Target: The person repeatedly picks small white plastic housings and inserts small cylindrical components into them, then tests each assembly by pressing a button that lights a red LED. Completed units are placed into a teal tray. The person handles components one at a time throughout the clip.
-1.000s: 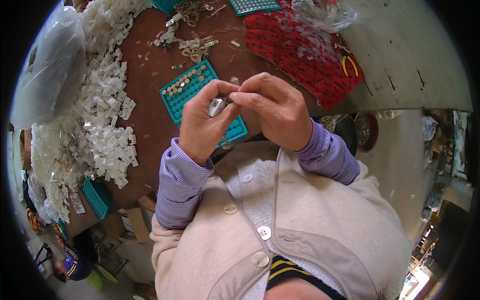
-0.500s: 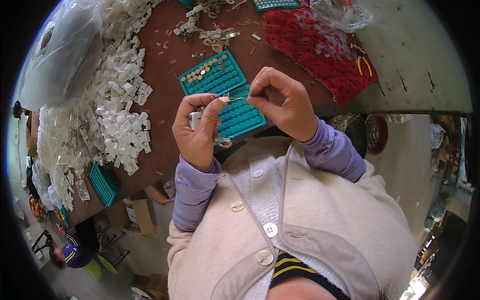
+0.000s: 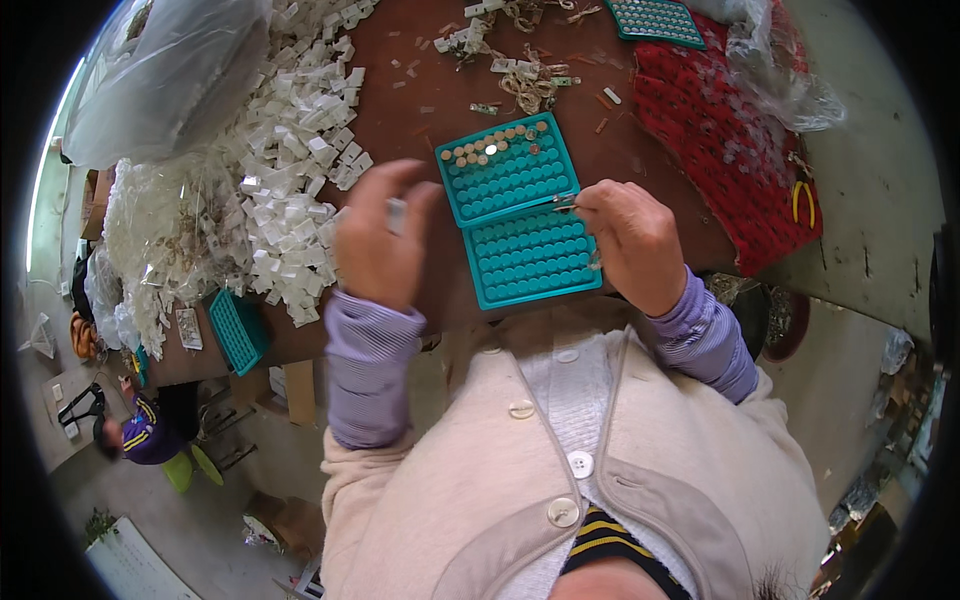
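Note:
My left hand (image 3: 378, 240), smeared by motion, is beside the heap of white plastic pieces (image 3: 290, 235). A small white piece (image 3: 396, 216) shows in its curled fingers; what kind it is stays unclear. My right hand (image 3: 635, 240) pinches a small part with thin, wire-like ends (image 3: 564, 202) above the right edge of the teal trays. Something thin and pale (image 3: 596, 262) dangles below that hand. Two teal trays with round pockets lie end to end: the far tray (image 3: 505, 185) has several small round discs (image 3: 490, 150) in its back rows, the near tray (image 3: 535, 262) shows bare pockets.
A red patterned cloth (image 3: 690, 130) lies at right, with yellow-handled pliers (image 3: 803, 203). Bundled wires with small boards (image 3: 530, 85) lie behind the trays. Another teal tray (image 3: 655, 22) is at the back, and a teal basket (image 3: 238, 332) stands at the table's left edge. Another person (image 3: 150, 430) sits far left.
My left hand has moved away from the right, toward the white heap. The small part with wires, earlier between both hands, now appears in my right hand alone. The view has shifted.

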Demonstrator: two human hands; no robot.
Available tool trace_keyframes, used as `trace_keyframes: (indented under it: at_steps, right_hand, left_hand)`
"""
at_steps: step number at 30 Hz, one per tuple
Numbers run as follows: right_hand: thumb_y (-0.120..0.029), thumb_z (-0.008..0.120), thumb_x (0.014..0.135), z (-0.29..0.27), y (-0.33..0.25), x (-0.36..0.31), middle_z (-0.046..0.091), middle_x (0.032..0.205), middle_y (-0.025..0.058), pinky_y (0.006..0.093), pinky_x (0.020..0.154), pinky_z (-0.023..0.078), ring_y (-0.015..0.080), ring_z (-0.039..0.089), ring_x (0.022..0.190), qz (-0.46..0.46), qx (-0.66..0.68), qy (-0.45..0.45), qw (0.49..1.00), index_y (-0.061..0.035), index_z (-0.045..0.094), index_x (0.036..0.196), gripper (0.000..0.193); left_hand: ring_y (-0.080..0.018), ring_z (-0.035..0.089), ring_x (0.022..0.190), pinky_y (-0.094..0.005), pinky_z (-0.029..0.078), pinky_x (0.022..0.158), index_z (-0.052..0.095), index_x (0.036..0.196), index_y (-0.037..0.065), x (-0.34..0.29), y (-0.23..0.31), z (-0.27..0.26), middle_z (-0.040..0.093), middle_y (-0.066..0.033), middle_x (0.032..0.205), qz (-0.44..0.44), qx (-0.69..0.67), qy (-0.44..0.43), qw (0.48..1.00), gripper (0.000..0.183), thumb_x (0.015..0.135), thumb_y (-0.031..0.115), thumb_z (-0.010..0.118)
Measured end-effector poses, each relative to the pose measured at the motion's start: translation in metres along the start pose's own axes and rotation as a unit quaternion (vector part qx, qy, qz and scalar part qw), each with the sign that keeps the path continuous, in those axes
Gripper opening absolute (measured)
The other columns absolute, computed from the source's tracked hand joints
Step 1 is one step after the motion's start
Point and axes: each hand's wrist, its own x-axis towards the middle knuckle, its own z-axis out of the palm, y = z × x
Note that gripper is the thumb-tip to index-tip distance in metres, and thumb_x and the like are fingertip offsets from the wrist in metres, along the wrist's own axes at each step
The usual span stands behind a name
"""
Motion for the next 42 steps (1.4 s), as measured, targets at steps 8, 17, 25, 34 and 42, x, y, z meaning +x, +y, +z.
trace_keyframes:
  at_steps: [8, 17, 25, 34, 42]
  right_hand:
    - [0.004, 0.069, 0.096, 0.001, -0.008, -0.002, 0.068, 0.093, 0.0123, 0.0414, 0.076, 0.055, 0.0299, 0.069, 0.083, 0.1, 0.138, -0.056, 0.984, -0.001, 0.065, 0.101, 0.008]
    - [0.002, 0.07, 0.094, 0.021, -0.05, 0.017, 0.074, 0.108, 0.0155, 0.0407, 0.088, 0.058, 0.0333, 0.072, 0.101, -0.067, 0.184, -0.005, 0.981, -0.0006, 0.065, 0.099, 0.007]
    - [-0.002, 0.07, 0.095, 0.017, -0.05, 0.005, 0.073, 0.098, 0.0161, 0.0414, 0.083, 0.06, 0.0358, 0.074, 0.094, -0.013, 0.187, 0.022, 0.982, -0.0005, 0.065, 0.098, 0.006]
    - [-0.002, 0.066, 0.102, 0.021, -0.072, -0.002, 0.066, 0.086, 0.0116, 0.0317, 0.065, 0.054, 0.0157, 0.069, 0.072, 0.22, 0.382, -0.084, 0.893, 0.0015, 0.062, 0.101, 0.006]
    - [0.0, 0.062, 0.098, 0.003, -0.058, -0.005, 0.067, 0.077, 0.0108, 0.0393, 0.062, 0.053, 0.0254, 0.07, 0.069, 0.116, 0.255, -0.174, 0.944, -0.0036, 0.058, 0.097, 0.006]
  left_hand:
    - [-0.0328, 0.073, 0.096, -0.0455, 0.058, 0.079, 0.068, 0.11, 0.007, 0.034, -0.073, -0.014, 0.074, -0.0104, 0.114, -0.046, 0.301, -0.03, 0.952, 0.018, 0.101, 0.021, 0.074]
    - [-0.0167, 0.071, 0.088, -0.0306, 0.057, 0.08, 0.063, 0.121, 0.004, -0.023, 0.031, 0.012, 0.072, -0.0077, 0.094, -0.02, -0.246, -0.011, 0.969, 0.03, 0.098, 0.01, 0.08]
    - [-0.0022, 0.043, 0.055, -0.0187, 0.031, 0.043, 0.058, 0.146, 0.003, -0.051, 0.017, -0.006, 0.064, -0.0021, 0.085, -0.294, -0.648, -0.274, 0.647, 0.042, 0.109, 0.021, 0.066]
    - [-0.0023, 0.057, 0.071, -0.0178, 0.044, 0.057, 0.068, 0.126, 0.004, -0.07, 0.036, -0.001, 0.075, -0.0034, 0.098, -0.166, -0.504, -0.058, 0.845, 0.028, 0.1, 0.005, 0.077]
    - [-0.008, 0.064, 0.082, -0.0249, 0.051, 0.07, 0.073, 0.111, 0.001, -0.049, 0.036, -0.002, 0.077, -0.0041, 0.1, 0.038, -0.324, -0.12, 0.938, 0.025, 0.089, 0.0, 0.086]
